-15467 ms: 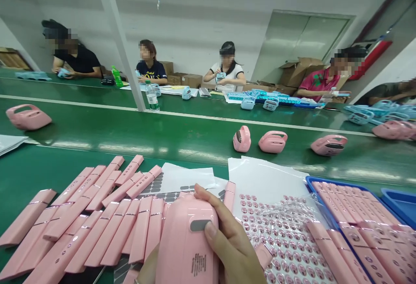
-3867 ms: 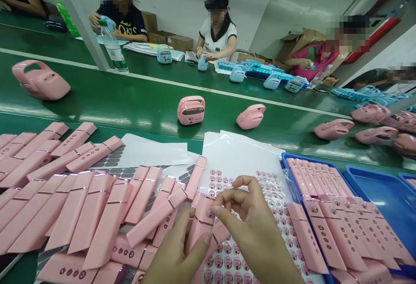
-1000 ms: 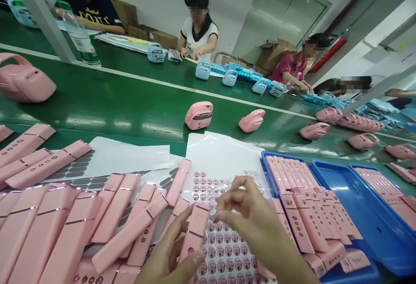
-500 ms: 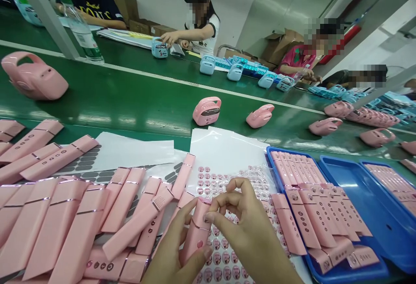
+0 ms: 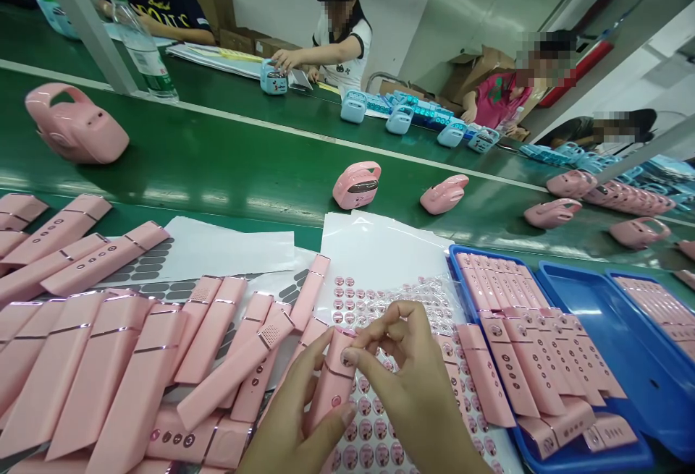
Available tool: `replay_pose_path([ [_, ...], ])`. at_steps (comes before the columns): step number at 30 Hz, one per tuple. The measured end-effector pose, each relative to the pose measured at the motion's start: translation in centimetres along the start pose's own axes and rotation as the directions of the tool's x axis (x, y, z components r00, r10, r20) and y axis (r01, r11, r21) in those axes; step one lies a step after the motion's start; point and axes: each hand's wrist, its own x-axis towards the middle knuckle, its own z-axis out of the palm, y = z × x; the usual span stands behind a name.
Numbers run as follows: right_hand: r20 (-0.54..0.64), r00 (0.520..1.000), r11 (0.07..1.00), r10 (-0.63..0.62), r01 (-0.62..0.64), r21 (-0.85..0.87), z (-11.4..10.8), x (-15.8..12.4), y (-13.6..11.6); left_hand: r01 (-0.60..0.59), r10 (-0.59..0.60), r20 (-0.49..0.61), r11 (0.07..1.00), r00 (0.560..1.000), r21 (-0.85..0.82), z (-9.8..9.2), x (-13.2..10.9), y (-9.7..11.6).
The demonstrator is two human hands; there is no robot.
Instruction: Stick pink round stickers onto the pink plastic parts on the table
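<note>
Pink plastic strip (image 5: 332, 376) | long axis pointing away from the person | right hand (image 5: 413, 380) pinches upper end | left hand (image 5: 287, 423) braces lower side

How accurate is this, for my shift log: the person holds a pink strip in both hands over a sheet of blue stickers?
The stickers are wrong: those on the sheet are pink, not blue, as the head view shows. The rest stands: the left hand and right hand hold the pink strip over that sheet.
</note>
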Motion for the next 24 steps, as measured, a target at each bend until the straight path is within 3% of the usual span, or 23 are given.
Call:
replay_pose_path([
  [2, -0.069, 0.998, 1.0, -0.002, 0.002, -0.012, -1.4, 0.4, 0.3, 0.058, -0.057, 0.029, 0.998, 0.998, -0.031, 0.1, 0.0, 0.4],
  [5, -0.274, 0.962, 0.956, -0.002, -0.079, -0.284, -5.8, 0.7, 1.9, 0.148, -0.14, 0.078, 0.983, 0.987, -0.108, 0.2, 0.2, 1.1],
  [7, -0.372, 0.928, 0.81, -0.006, -0.214, -0.546, -9.4, 0.2, 4.0, 0.159, -0.151, 0.098, 0.984, 0.984, -0.084, 0.4, 0.5, 1.3],
  [9, -0.428, 0.902, 0.613, -0.057, -0.307, -0.728, -12.2, -0.9, 6.4, 0.139, -0.148, 0.115, 0.987, 0.982, 0.085, 0.7, 0.9, 1.3],
  [11, -0.415, 0.906, 0.482, -0.079, -0.33, -0.812, -13.6, -2.2, 8.6, 0.092, -0.14, 0.148, 0.952, 0.979, 0.293, 1.4, 1.6, 1.1],
  [13, -0.406, 0.911, 0.429, -0.067, -0.341, -0.837, -13.5, -3.2, 10.1, 0.01, -0.097, 0.187, 0.907, 0.978, 0.422, 2.6, 2.3, 1.0],
  [17, -0.44, 0.897, 0.38, -0.035, -0.395, -0.836, -11.8, -3.6, 11.2, -0.169, 0.054, 0.229, 0.836, 0.972, 0.522, 6.2, 4.0, 0.9],
  [21, -0.447, 0.894, 0.403, -0.034, -0.397, -0.824, -11.5, -3.3, 10.9, -0.275, 0.119, 0.27, 0.69, 0.956, 0.669, 8.9, 5.4, 1.6],
  [24, -0.486, 0.871, 0.454, -0.068, -0.407, -0.793, -11.2, -3.8, 9.6, -0.345, 0.189, 0.293, 0.626, 0.937, 0.7, 9.1, 5.6, 2.1],
])
